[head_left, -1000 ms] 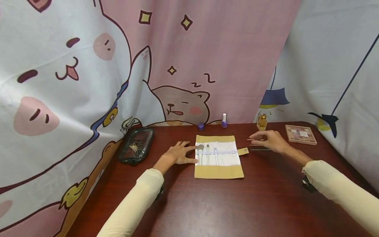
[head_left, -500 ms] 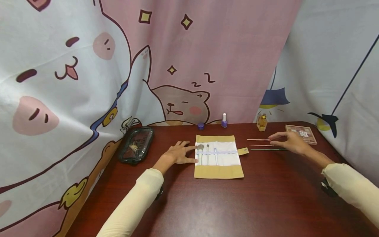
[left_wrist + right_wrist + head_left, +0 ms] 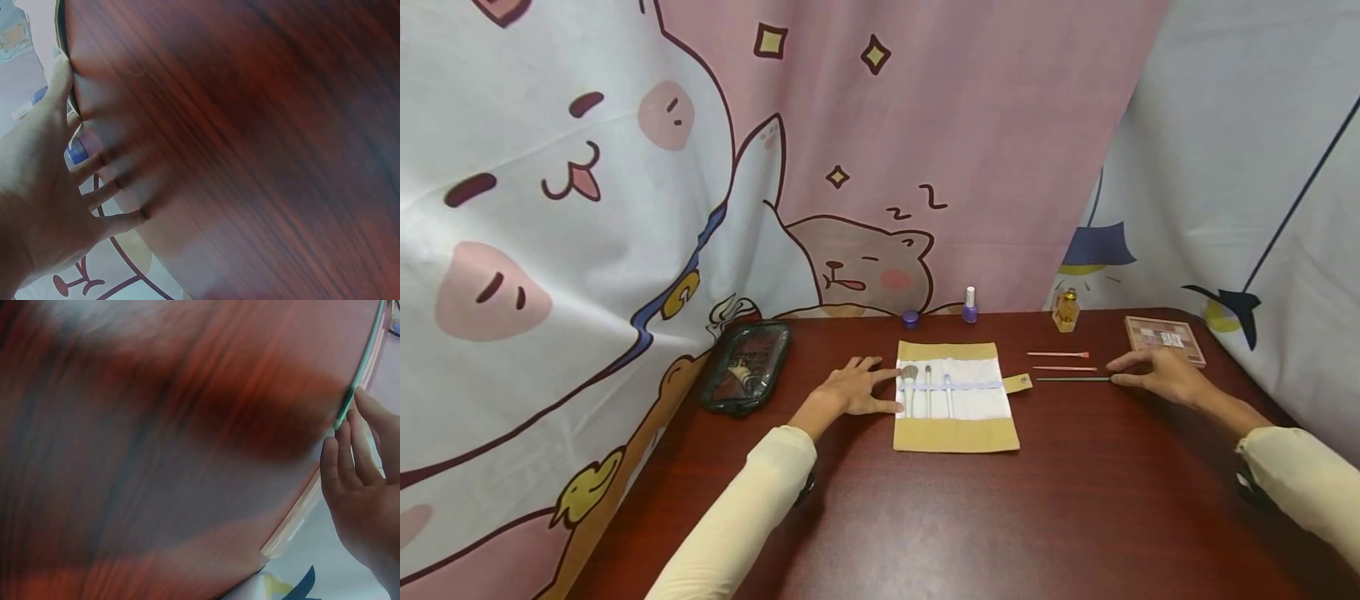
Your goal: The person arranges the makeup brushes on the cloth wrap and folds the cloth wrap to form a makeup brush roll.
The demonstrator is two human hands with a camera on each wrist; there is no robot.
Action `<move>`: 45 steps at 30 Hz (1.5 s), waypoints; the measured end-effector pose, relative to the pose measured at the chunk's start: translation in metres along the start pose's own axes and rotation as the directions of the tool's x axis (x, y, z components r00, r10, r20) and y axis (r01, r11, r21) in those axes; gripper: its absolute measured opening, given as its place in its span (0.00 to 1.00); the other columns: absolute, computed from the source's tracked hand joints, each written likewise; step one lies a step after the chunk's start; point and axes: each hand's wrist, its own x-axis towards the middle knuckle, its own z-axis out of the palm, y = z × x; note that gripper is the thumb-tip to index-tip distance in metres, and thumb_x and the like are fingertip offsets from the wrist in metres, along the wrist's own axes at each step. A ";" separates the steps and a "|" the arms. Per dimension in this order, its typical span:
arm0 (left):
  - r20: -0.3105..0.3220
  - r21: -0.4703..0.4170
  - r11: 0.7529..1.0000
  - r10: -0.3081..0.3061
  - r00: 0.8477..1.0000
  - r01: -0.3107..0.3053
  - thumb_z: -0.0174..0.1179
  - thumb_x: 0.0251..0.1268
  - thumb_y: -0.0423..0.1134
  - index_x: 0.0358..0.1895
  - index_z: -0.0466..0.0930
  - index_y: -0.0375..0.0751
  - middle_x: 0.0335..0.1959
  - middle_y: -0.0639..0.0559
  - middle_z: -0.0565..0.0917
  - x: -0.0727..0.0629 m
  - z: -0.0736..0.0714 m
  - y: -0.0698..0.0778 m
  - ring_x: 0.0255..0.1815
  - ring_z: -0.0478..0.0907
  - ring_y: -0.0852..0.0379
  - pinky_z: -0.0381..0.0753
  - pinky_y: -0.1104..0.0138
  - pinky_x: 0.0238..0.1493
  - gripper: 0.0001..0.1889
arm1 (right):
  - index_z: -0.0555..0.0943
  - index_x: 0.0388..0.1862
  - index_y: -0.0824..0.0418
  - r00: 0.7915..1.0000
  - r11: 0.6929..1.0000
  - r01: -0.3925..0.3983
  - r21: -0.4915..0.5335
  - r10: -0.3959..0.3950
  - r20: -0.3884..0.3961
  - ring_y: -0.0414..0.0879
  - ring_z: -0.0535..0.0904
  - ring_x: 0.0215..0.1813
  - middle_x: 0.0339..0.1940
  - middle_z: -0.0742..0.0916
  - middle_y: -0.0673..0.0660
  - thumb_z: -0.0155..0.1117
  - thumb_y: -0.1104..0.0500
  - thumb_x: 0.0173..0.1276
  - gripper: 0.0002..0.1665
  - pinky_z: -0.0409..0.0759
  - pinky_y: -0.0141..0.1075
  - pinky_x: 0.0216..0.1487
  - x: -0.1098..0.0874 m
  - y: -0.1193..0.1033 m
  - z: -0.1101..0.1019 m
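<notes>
1. The right hand point(image 3: 1161, 373) has changed its place: half a second ago it was at the right end of the upper pink stick point(image 3: 1056, 354); now it is at the right end of the green stick point(image 3: 1071, 379).
2. Its thumb and fingertips seem to pinch that end, according to the right wrist view. The green stick lies on the table point(image 3: 1000, 517), to the right of the roll point(image 3: 955, 437), with its other end near the strap point(image 3: 1018, 383).
3. The upper pink stick and the lower pink stick point(image 3: 1063, 368) now lie free of the hand, roughly parallel to it.
4. I judge that the work has therefore passed to the green stick, and the pink ones are left for the moment.
5. The left hand point(image 3: 853, 390) has remained at the roll's left edge, fingers spread apart. Three brushes point(image 3: 928, 404) lie in the roll.
</notes>
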 end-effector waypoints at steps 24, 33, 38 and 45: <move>0.005 0.023 1.000 -0.011 1.000 0.010 0.51 0.64 0.80 0.82 0.57 0.73 0.85 0.50 0.54 -0.002 -0.003 0.005 0.83 0.53 0.43 0.68 0.40 0.70 0.44 | 0.92 0.44 0.55 0.999 0.999 -0.034 0.006 0.034 -0.010 0.27 0.77 0.40 0.42 0.92 0.55 0.78 0.58 0.65 0.09 0.69 0.22 0.38 -0.011 -0.002 -0.025; 0.006 0.018 1.000 -0.016 1.000 0.016 0.51 0.63 0.80 0.82 0.57 0.73 0.85 0.50 0.54 -0.001 -0.002 0.003 0.83 0.52 0.43 0.68 0.41 0.70 0.44 | 0.86 0.58 0.60 0.991 0.959 -0.115 0.258 0.127 -0.030 0.24 0.82 0.46 0.54 0.88 0.42 0.75 0.56 0.70 0.20 0.80 0.24 0.41 0.002 -0.025 -0.038; 0.004 0.020 1.000 -0.018 1.000 0.018 0.50 0.64 0.80 0.82 0.57 0.73 0.85 0.51 0.54 -0.001 0.000 0.002 0.83 0.52 0.44 0.68 0.41 0.70 0.44 | 0.79 0.67 0.63 0.994 0.877 -0.093 0.472 0.105 0.000 0.34 0.87 0.47 0.52 0.91 0.50 0.67 0.62 0.75 0.23 0.86 0.32 0.42 0.009 -0.043 -0.037; 0.005 0.021 1.000 -0.016 1.000 0.016 0.50 0.64 0.80 0.82 0.56 0.73 0.85 0.51 0.54 -0.002 0.000 0.002 0.83 0.52 0.44 0.68 0.41 0.70 0.44 | 0.76 0.69 0.66 0.999 0.822 -0.022 0.569 0.047 -0.028 0.40 0.89 0.49 0.53 0.91 0.50 0.62 0.66 0.78 0.22 0.87 0.34 0.43 0.024 -0.064 -0.030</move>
